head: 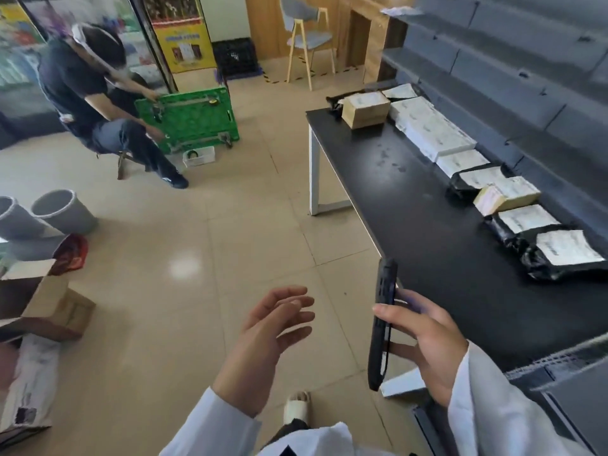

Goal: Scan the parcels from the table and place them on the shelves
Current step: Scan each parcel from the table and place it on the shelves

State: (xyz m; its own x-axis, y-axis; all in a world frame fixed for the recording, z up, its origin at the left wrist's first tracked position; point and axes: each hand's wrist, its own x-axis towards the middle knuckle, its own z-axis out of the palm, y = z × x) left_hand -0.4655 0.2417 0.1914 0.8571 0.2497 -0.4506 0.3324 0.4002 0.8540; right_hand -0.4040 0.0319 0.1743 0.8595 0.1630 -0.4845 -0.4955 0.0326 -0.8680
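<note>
Right hand (424, 343) upright, gripping phone (381, 324) | left hand (269, 327) empty, spread

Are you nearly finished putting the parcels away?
Not nearly. Nothing looks done: the grey shelves show almost nothing on them. In hand: the right hand holds a dark scanner device, while the left hand is open and empty. Left to do: the whole row of parcels lying along the black table.

One head-worn wide view looks forward and down, close over both hands (424, 343)
</note>
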